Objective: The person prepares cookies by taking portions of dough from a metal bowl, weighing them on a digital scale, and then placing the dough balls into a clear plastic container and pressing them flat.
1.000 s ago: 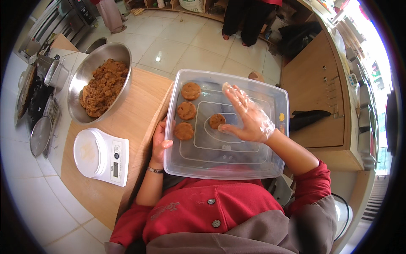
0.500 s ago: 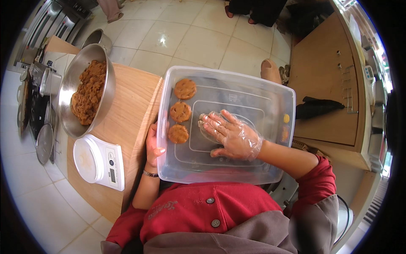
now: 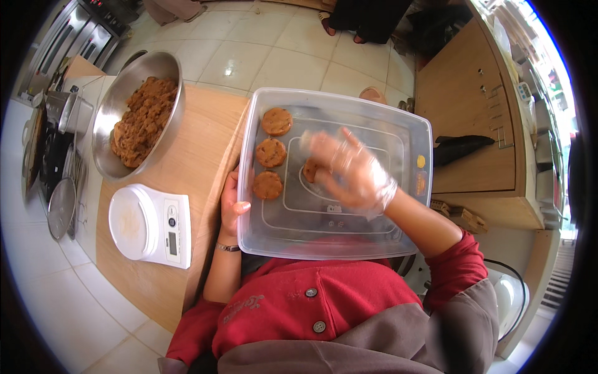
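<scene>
Dough rounds look brown and dark-flecked, left hand gripping tub, right hand too blurred to tell.

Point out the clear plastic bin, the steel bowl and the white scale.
Clear plastic bin (image 3: 311,215): head view, bare part of its floor.
Steel bowl (image 3: 117,103): head view, bare inner wall.
White scale (image 3: 144,224): head view, right part of its round pan.

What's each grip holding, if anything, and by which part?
Left grip: the plastic bin, by its left side. Right grip: blurred over the small brown disc; whether it's held cannot be told.
</scene>
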Available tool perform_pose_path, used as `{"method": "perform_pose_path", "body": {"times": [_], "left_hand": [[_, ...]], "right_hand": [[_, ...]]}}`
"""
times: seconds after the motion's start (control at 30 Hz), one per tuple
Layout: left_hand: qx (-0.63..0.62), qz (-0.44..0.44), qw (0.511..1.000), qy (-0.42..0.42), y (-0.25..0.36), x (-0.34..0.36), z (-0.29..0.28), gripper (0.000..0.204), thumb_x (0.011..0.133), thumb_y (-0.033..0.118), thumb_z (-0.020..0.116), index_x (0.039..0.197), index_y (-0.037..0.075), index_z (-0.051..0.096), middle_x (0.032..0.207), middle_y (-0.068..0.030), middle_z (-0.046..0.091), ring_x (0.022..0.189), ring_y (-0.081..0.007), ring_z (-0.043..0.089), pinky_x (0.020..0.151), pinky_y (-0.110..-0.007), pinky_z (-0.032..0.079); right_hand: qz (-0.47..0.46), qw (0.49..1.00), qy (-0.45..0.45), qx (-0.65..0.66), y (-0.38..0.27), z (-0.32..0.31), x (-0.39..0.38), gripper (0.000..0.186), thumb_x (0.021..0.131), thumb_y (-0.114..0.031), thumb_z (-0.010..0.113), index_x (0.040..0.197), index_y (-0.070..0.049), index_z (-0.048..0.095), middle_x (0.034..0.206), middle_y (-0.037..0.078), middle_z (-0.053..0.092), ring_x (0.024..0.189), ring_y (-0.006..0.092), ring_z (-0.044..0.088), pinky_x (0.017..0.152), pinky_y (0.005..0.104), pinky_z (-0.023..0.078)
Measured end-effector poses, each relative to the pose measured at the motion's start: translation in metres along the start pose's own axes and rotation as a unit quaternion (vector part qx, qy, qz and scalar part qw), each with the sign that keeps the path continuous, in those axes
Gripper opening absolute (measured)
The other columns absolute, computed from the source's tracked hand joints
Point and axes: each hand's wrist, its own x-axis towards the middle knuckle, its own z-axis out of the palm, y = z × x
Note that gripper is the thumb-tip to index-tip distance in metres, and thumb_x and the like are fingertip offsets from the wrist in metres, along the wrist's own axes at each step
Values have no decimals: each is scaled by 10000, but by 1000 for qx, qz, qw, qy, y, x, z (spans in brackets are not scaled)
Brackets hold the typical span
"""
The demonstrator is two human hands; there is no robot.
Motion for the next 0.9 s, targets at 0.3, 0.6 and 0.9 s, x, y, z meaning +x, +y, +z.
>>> {"method": "perform_pose_path", "body": {"times": [0.3, 0.6, 0.9], "left_hand": [[2, 0, 1000, -18, 6, -6, -2, 704, 645, 312, 663, 1218, 7, 392, 1174, -91, 445, 1114, -192, 444, 1013, -338, 342], [11, 14, 1000, -17, 4, -8, -5, 688, 653, 291, 656, 1219, 2, 391, 1190, -103, 442, 1128, -197, 446, 1014, -342, 351], [-10, 6, 1000, -22, 6, -9, -4, 697, 654, 291, 657, 1228, 4, 386, 1225, -107, 437, 1144, -202, 442, 1027, -356, 338]], "right_hand": [[206, 977, -45, 31, -25, 3, 0, 733, 678, -331, 737, 1289, -24, 473, 1211, 287, 501, 1068, 406, 532, 908, 432, 445], [160, 983, 43, 79, -36, 23, 12, 440, 721, -145, 647, 1133, -8, 576, 995, 226, 598, 922, 398, 573, 816, 436, 486], [82, 992, 50, 77, -11, -6, 0, 500, 709, -128, 612, 1204, -66, 580, 1146, 220, 586, 1021, 405, 569, 891, 400, 480]]}}
